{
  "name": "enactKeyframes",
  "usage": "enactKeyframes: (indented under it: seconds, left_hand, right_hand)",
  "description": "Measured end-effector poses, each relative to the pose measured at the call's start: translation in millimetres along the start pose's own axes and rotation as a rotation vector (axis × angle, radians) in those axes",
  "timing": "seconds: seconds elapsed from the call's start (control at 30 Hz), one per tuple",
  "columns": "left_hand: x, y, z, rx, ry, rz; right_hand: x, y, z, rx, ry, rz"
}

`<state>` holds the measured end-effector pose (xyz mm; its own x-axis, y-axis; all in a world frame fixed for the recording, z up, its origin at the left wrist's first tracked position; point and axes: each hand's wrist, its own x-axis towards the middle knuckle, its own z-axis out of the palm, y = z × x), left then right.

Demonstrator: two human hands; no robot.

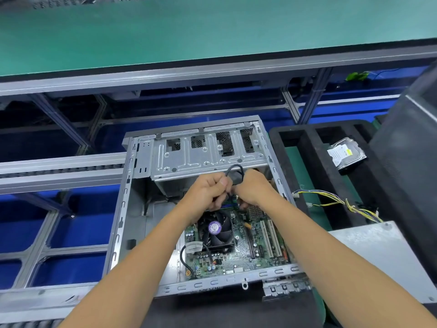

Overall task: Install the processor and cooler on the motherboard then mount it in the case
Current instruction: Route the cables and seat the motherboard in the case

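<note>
An open grey computer case (pixel 139 185) lies on its side before me. Inside it sits the green motherboard (pixel 246 254), with a black cooler fan (pixel 216 229) bearing a purple sticker mounted on it. Above the board's far end, my left hand (pixel 207 190) and my right hand (pixel 254 185) are close together, both gripping a black cable (pixel 236 171) that loops up between them. The fingers hide the cable's ends. A second black cable (pixel 183 256) curves from the cooler along the board's left edge.
The case's drive cage (pixel 208 152) stands just beyond my hands. To the right a black foam tray (pixel 305 147) holds a hard drive (pixel 346 152), and a bundle of yellow and black wires (pixel 340 202) runs to a grey power supply (pixel 378 252). A green conveyor (pixel 189 34) runs across the back.
</note>
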<state>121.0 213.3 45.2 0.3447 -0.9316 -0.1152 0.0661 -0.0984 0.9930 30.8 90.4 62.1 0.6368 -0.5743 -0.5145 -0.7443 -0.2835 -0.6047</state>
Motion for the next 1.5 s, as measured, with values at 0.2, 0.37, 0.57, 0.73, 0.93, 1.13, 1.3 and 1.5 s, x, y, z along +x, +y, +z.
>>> enactKeyframes:
  seconds: [0.2, 0.37, 0.57, 0.73, 0.93, 1.13, 1.3, 1.5]
  left_hand:
    - [5.3, -7.4, -18.9, -0.081, 0.1, -0.005]
    - [7.1, -8.9, -15.3, -0.142, 0.104, -0.024]
    - [2.8, -5.1, -16.3, -0.063, 0.015, -0.056]
    - [-7.3, 0.4, -13.3, 0.2, -0.479, -0.218]
    - [-0.9, -4.9, -0.9, 0.106, -0.34, -0.185]
    - [-4.3, -4.4, -1.6, 0.258, -0.655, -0.183]
    - [-6.0, -2.7, 9.0, 0.586, -0.81, -0.112]
    - [1.2, -5.2, 40.7, 0.557, -0.562, -0.086]
  right_hand:
    - [-10.1, 5.8, -2.3, -0.02, -0.168, -0.005]
    - [-24.8, 11.6, -6.3, -0.048, -0.424, -0.166]
    - [-31.6, 13.2, -10.3, 0.039, -0.418, -0.225]
    - [-37.3, 11.3, -23.6, 0.177, -0.345, -0.382]
    - [-40.0, 6.5, -26.5, 0.205, -0.128, -0.457]
    - [-41.6, 13.5, -69.5, 0.023, -0.225, -0.332]
    - [-32.7, 20.1, -103.7, 0.112, -0.002, -0.355]
    - [-8.6, 5.6, -56.7, 0.238, 0.352, -0.432]
